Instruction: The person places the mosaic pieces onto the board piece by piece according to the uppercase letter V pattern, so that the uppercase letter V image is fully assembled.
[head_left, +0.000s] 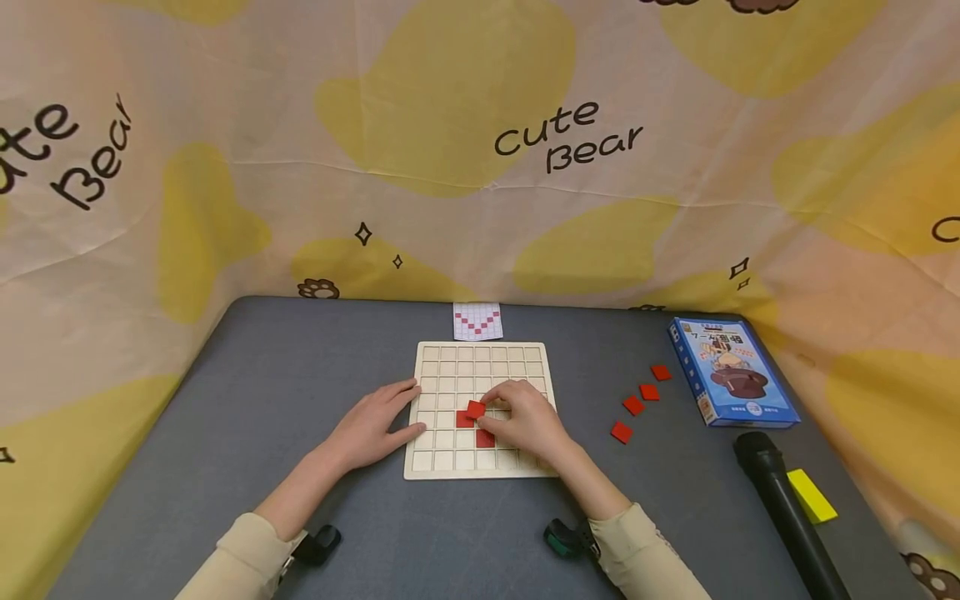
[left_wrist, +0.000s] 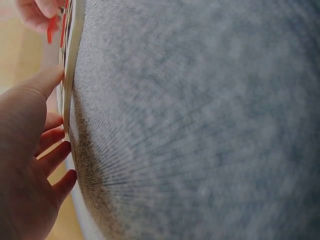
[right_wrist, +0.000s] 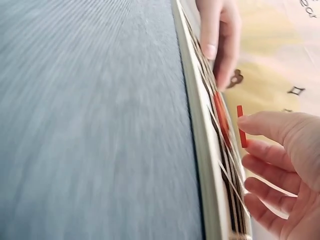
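I see the person's left hand [head_left: 372, 425] on the left side of the table [head_left: 300, 358]. Its grip is loose, with nothing in it, and its thumb and fingertips rest on the left edge of a pale square board [head_left: 442, 462]. The board has lots of little boxes marked on it. Just behind its far edge is a small white card [head_left: 477, 322] with red and pink squares on it.

One red tile [head_left: 462, 421] sits in a box on the board. A second red tile [head_left: 486, 440] sits one row closer to the person and one box to the right.

The right hand [head_left: 528, 418] reaches in from the right. Its grip pinches a third red tile [head_left: 476, 408] between thumb and finger. The right wrist view shows me that this tile is up off the board, just above it.

Farther right, four loose tiles [head_left: 633, 406] lie on the table in a slanted line. Next comes a blue box [head_left: 735, 371] with a picture on top. Nearer the person are a black microphone [head_left: 780, 500] and, just beside it, a yellow thing [head_left: 813, 497].
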